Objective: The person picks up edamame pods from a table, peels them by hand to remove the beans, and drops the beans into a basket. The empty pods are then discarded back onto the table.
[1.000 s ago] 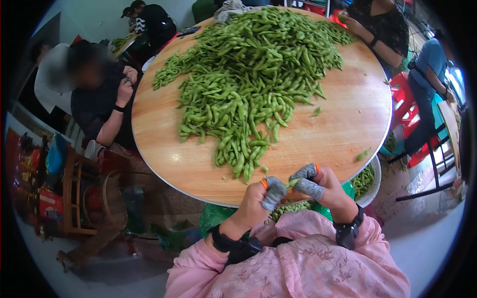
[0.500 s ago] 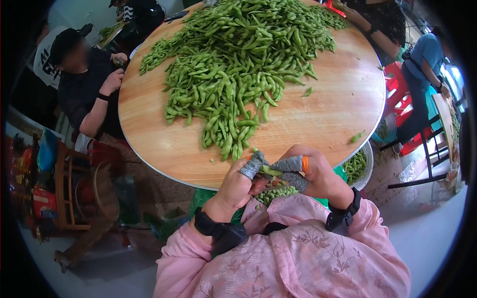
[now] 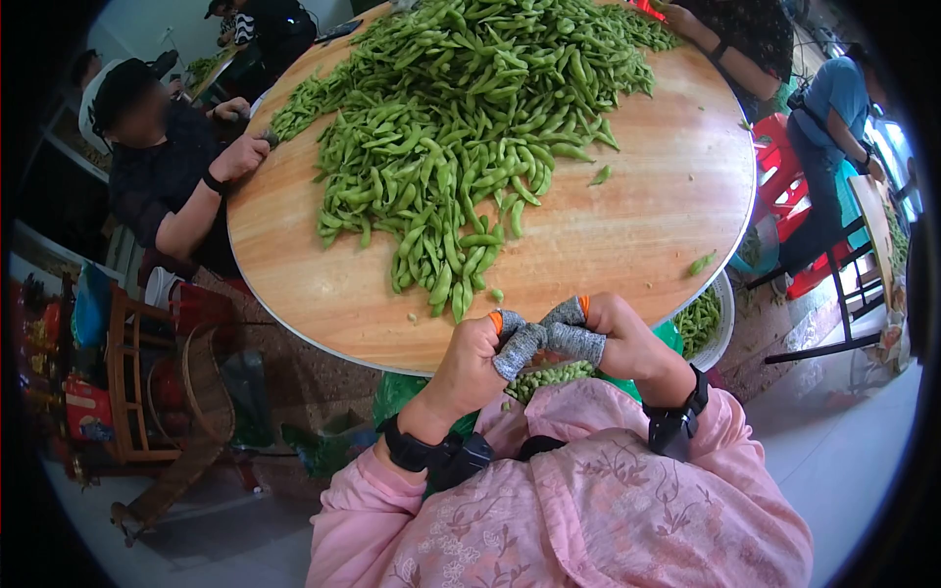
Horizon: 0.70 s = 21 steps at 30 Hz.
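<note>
My left hand [image 3: 475, 363] and my right hand [image 3: 618, 338] meet just in front of the table's near edge, their fingertips pressed together. Grey knitted covers with orange bands wrap several fingers. Both hands are closed around an edamame pod, though the fingers now hide it. Below them, shelled green beans [image 3: 551, 376] show in a container above my lap, its shape mostly hidden. Beyond my hands, a large heap of edamame pods [image 3: 461, 127] spreads over the round wooden table [image 3: 627, 235], its narrow tip reaching close to my left hand.
A white basket of pods [image 3: 725, 304] stands below the table's right edge. At the left, a person [image 3: 176, 176] in dark clothes reaches to the heap; another person's arm [image 3: 750, 73] is at the far right. Red stools [image 3: 779, 167] and a wooden chair [image 3: 132, 363] flank the table.
The pod that showed between my fingers is now covered as my fingertips have come together. The person at left has moved a hand onto the table's edge by the heap.
</note>
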Each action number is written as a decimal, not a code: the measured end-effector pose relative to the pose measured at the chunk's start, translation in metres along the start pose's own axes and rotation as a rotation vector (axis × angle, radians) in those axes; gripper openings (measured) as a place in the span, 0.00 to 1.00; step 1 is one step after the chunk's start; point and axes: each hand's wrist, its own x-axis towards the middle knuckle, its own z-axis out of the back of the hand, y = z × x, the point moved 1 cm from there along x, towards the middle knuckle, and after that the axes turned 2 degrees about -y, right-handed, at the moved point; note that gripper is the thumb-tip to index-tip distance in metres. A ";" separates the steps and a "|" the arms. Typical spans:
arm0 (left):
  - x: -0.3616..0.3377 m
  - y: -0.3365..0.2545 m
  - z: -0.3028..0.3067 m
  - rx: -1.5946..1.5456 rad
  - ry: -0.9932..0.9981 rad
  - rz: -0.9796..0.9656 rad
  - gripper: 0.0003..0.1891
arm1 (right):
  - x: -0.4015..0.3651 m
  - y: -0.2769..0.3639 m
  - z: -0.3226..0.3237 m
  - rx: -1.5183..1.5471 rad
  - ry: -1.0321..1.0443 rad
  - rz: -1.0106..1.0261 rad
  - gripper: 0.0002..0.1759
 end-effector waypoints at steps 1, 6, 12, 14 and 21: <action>-0.002 -0.002 0.000 0.079 -0.001 -0.009 0.06 | -0.001 0.000 0.001 0.003 -0.001 -0.006 0.07; -0.004 0.008 -0.004 -0.050 0.009 0.023 0.04 | -0.002 -0.002 0.003 -0.185 -0.031 0.050 0.06; -0.011 0.017 -0.010 -0.076 -0.015 0.047 0.10 | -0.014 -0.013 0.009 -0.058 -0.266 0.002 0.06; -0.015 0.017 -0.008 0.006 -0.035 0.058 0.11 | -0.033 0.001 0.036 -0.228 -0.363 0.050 0.07; -0.013 0.004 0.000 0.515 -0.089 -0.233 0.09 | -0.122 0.023 0.133 -0.809 -0.851 -0.073 0.13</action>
